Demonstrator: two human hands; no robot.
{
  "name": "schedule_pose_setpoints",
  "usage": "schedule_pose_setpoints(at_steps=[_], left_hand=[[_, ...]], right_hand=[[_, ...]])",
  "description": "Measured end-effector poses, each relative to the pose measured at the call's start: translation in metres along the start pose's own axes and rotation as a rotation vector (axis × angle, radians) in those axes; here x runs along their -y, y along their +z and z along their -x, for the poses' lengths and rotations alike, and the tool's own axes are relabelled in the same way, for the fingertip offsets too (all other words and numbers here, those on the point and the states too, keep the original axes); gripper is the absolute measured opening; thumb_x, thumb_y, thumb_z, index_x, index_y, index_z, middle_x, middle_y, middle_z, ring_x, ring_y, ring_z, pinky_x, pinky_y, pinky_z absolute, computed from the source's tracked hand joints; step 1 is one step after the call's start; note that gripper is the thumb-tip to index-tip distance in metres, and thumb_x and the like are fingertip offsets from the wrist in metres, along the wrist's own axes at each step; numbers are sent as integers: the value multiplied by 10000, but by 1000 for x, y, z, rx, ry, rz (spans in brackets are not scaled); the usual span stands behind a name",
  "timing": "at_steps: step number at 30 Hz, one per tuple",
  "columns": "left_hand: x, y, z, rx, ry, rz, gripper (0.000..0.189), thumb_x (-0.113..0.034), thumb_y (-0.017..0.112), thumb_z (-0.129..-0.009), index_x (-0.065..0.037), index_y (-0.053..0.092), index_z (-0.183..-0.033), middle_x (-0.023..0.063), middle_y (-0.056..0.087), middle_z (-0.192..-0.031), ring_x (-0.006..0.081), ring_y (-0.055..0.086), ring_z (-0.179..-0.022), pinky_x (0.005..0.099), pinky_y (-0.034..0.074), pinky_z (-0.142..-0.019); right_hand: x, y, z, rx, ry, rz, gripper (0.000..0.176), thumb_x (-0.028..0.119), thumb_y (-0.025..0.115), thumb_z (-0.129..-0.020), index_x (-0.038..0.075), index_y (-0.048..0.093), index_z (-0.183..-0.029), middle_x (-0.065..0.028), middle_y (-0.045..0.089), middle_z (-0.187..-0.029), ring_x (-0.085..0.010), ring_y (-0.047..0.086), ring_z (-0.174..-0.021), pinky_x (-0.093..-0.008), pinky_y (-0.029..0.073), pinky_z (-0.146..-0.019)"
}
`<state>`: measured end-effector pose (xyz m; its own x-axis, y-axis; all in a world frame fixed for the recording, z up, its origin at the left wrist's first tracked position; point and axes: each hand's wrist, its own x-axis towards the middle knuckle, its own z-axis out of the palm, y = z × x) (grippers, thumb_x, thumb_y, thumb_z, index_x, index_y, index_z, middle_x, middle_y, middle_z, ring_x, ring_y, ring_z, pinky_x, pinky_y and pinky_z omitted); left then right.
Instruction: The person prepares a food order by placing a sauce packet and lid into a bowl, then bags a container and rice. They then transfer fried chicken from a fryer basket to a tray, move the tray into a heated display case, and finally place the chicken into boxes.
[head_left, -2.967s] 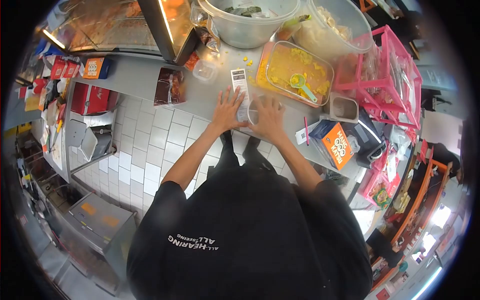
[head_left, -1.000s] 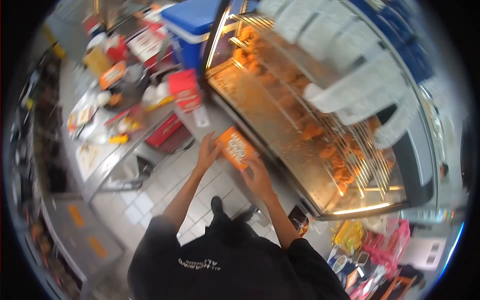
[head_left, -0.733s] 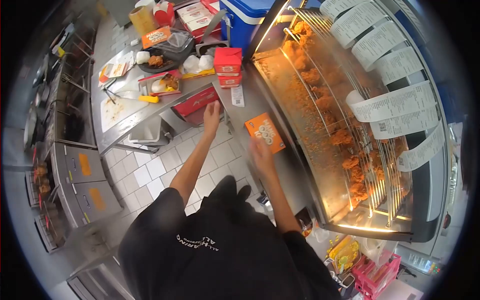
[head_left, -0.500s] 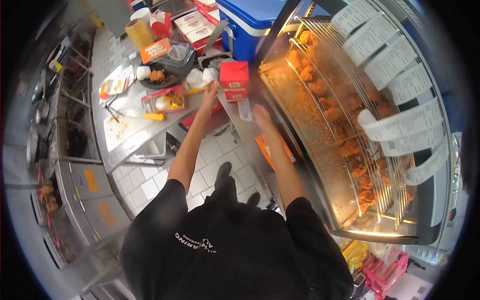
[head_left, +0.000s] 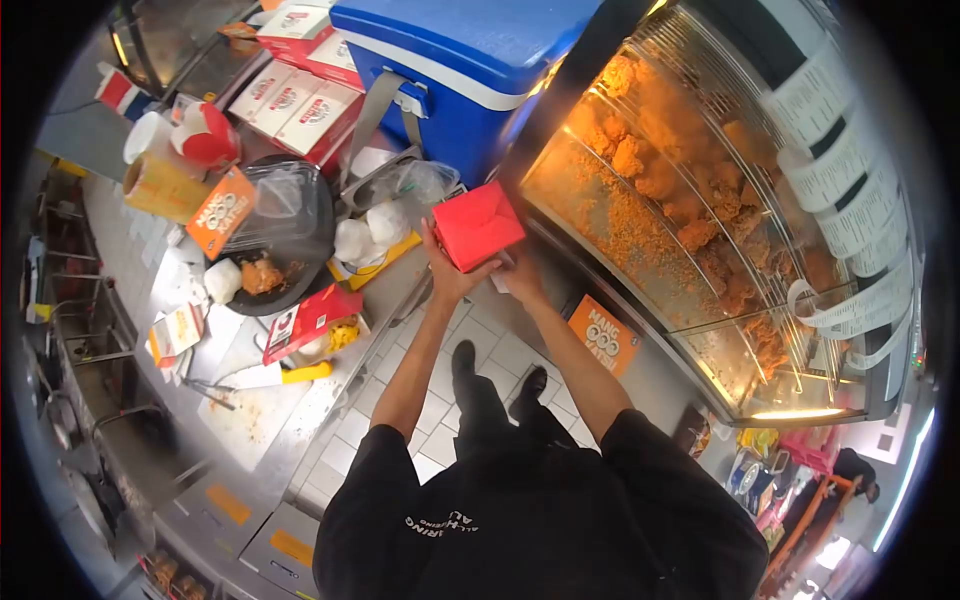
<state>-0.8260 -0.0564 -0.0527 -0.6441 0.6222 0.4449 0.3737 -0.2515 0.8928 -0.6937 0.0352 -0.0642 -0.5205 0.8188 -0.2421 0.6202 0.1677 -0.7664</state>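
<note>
Both my forearms reach forward from my body and draw in towards each other, palms turned inward around the red box point(head_left: 478, 226). My left hand point(head_left: 450, 277) grips it, fingers up along its left side and thumb stretched across the near side. My right hand point(head_left: 522, 280) is bent in at the box's near right corner, beside a slip of white paper point(head_left: 501, 284); I cannot tell whether its fingers pinch the paper or press the box. The box is at the far end of the steel counter point(head_left: 655, 385), near the blue cooler point(head_left: 470, 95), and whether it touches the counter is unclear. An orange box point(head_left: 603, 336) lies nearer me, by the counter's glass-cabinet edge
</note>
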Motion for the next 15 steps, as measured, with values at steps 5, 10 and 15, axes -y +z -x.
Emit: schedule_pose_setpoints(at_steps=[5, 10, 15], left_hand=[[11, 9, 3, -120, -116, 309, 1361, -332, 968, -565, -38, 53, -1529, 185, 392, -1394, 313, 447, -1290, 458, 383, -1071], [42, 4, 15, -205, 153, -42, 1001, -292, 917, -623, -22, 365, -1412, 164, 424, -1313, 300, 473, -1193, 406, 397, -997], [117, 6, 72, -165, 41, -109, 907, -279, 888, -649, -26, 406, -1374, 160, 443, -1277, 302, 486, -1138, 402, 395, -972]], right_hand=[[-12, 4, -5, -14, -128, -116, 459, 152, 637, -893, 46, 503, -1319, -198, 635, -1220, -328, 617, -1147, -395, 489, -916], [15, -10, 10, 122, -63, -127, 422, 88, 578, -899, 20, 520, -1312, -157, 626, -1239, -249, 615, -1113, -358, 473, -923], [19, -15, 17, 233, 90, -204, 434, 57, 568, -886, 28, 517, -1316, -128, 635, -1216, -224, 620, -1065, -354, 481, -899]])
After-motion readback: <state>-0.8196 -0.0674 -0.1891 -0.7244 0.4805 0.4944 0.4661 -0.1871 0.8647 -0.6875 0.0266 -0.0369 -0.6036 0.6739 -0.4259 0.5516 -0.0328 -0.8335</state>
